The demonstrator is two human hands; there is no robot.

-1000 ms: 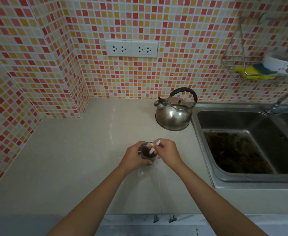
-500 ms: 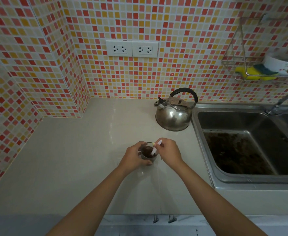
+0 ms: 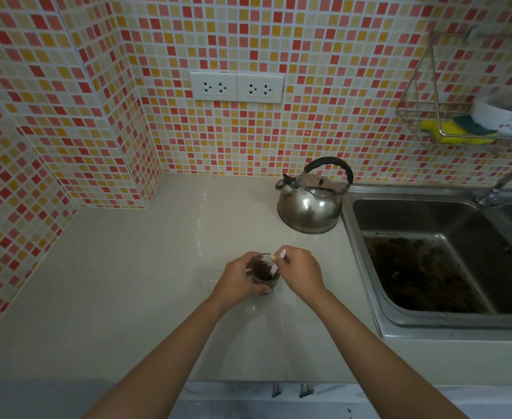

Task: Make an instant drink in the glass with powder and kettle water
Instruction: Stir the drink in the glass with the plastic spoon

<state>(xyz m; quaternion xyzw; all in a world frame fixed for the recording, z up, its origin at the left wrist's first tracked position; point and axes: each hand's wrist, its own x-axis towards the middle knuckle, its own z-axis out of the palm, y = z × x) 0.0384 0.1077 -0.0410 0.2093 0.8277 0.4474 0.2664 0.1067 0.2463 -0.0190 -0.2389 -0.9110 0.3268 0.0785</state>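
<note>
A small glass (image 3: 263, 273) holding dark brown liquid stands on the pale counter (image 3: 127, 282), near its front middle. My left hand (image 3: 239, 279) wraps around the glass from the left. My right hand (image 3: 301, 272) pinches a thin white stirrer (image 3: 276, 266) whose lower end dips into the drink. A steel kettle (image 3: 310, 207) with a black handle sits behind the glass, beside the sink. No powder packet is visible.
A steel sink (image 3: 436, 261) with a dirty basin fills the right side, its tap (image 3: 503, 182) at the far right. A wire wall rack (image 3: 460, 116) holds a yellow sponge and a bowl. Two sockets (image 3: 237, 86) sit on the tiled wall.
The white stirrer has shifted slightly inside the glass as my right hand moves it; my left hand stays on the glass. The kettle has not moved.
</note>
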